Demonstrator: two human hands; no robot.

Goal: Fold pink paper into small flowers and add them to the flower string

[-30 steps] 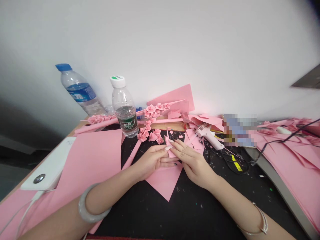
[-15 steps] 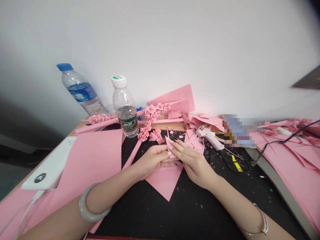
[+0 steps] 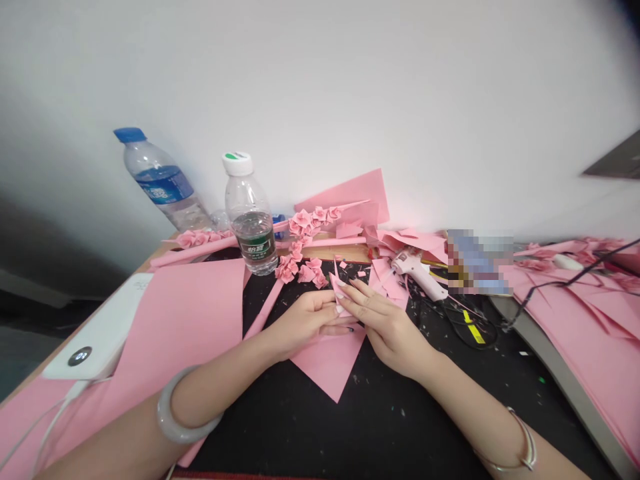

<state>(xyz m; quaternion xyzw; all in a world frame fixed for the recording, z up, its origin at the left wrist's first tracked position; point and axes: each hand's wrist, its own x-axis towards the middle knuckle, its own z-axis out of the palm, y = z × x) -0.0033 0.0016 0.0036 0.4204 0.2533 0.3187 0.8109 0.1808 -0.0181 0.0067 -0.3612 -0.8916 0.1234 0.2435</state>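
While the left hand [image 3: 306,321] and right hand [image 3: 384,321] grasp a small folded pink paper piece [image 3: 335,287] above the desk [image 3: 345,252], a clear white-capped plastic bottle [image 3: 249,207] stands partly filled; what the clear blue-capped plastic bottle [image 3: 163,183] holds is indistinct.

The folded paper [image 3: 334,281] is looking smooth and matt, like the loose pink sheet [image 3: 334,373]. The white-capped bottle [image 3: 256,233] and blue-capped bottle [image 3: 165,187] are showing clear, glossy plastic, the glue gun [image 3: 424,277] smooth plastic. The bracelet [image 3: 528,455] is glinting like polished metal; the counter [image 3: 345,252] is showing pale wood.
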